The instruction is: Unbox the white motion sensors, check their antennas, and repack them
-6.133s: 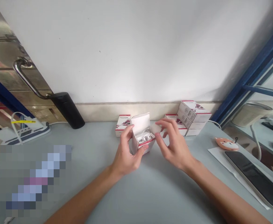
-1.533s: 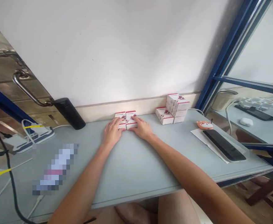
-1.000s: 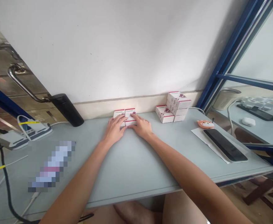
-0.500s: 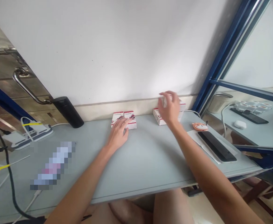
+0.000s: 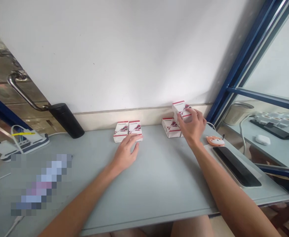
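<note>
At far left a white-and-navy plastic power strip (image 5: 35, 145) lay on the grey-blue tabletop (image 5: 156, 184), and near it leaned into view a black cylindrical bottle (image 5: 65, 121). Next came the tidy part: a white cardboard box with red trim (image 5: 121, 129) and, right beside it, a matching white-and-red cardboard box (image 5: 134, 126), both closed and lined up near the wall. The left hand (image 5: 125, 152) was there, loose and clasping nothing, its fingertips over the front of the second box; whether they pressed on it was hard to tell. Across a gap, a low white carton with a maroon print (image 5: 171, 127) sat on the tabletop, and above it, to the right, was the busy spot: the right hand (image 5: 192, 126) had thumb and fingers around an upper red-edged white carton (image 5: 179, 110). Lifted or resting? That could not be told, since the hand hid what lay beneath. By the look of it, things were partway: the left pair seemed settled, while the right-hand group seemed left to deal with. Farther right lay an orange animal-shaped object (image 5: 215, 141), then a black-screened phone (image 5: 236, 166) on a white paper sheet (image 5: 209, 152).
</note>
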`<state>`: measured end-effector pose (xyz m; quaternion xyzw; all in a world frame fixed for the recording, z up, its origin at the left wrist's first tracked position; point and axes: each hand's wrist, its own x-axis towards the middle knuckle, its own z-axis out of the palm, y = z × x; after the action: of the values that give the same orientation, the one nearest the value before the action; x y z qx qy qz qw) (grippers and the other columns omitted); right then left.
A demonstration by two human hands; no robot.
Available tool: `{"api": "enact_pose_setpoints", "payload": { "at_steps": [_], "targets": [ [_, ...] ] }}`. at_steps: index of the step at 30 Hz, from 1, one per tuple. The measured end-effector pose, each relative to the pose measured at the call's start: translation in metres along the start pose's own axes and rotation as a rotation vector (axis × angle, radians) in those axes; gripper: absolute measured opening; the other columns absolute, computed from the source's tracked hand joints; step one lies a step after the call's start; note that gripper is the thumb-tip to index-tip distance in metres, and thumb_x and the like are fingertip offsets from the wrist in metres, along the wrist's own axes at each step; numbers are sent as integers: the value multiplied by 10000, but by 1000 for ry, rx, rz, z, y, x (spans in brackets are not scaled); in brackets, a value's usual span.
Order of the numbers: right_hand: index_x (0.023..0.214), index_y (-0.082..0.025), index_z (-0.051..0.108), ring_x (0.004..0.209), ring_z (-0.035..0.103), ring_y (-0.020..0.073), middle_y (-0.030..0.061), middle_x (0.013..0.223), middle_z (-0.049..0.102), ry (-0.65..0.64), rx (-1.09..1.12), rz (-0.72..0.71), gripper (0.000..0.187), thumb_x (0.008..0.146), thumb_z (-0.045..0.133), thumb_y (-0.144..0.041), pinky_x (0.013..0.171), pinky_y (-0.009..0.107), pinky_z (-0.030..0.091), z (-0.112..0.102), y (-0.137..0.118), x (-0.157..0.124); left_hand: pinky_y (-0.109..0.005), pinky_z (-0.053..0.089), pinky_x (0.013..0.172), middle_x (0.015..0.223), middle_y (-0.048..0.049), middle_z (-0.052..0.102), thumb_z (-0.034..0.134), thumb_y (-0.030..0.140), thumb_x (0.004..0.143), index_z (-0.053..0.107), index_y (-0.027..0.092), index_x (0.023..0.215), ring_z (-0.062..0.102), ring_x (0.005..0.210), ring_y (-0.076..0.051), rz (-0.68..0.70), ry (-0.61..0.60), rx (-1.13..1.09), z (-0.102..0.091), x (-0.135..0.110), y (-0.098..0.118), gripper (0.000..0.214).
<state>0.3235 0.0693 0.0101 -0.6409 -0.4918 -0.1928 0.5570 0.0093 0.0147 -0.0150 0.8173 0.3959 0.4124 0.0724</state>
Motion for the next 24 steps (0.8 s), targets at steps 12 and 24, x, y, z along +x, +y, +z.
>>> {"api": "enact_pose_setpoints", "payload": {
  "at_steps": [12, 24],
  "targets": [
    [1477, -306, 577, 1259, 674, 259, 78, 1409, 674, -847, 659, -242, 537, 979, 638, -498, 1089, 419, 550, -11, -95, -85, -474, 558, 1094, 1494, -128, 627, 604, 607, 981, 546, 269, 1451, 618, 1368, -320, -597, 81, -897, 9, 1, 21, 582],
    [1638, -359, 252, 1490, 471, 321, 130, 1659, 374, -614, 654, -552, 756, 986, 633, -397, 1163, 526, 506, -27, -104, -82, -514, 522, 1123, 1458, -66, 585, 849, 409, 817, 413, 420, 1549, 586, 1345, -348, -264, 181, -113, 9, -9, 6, 852]
  ]
}}
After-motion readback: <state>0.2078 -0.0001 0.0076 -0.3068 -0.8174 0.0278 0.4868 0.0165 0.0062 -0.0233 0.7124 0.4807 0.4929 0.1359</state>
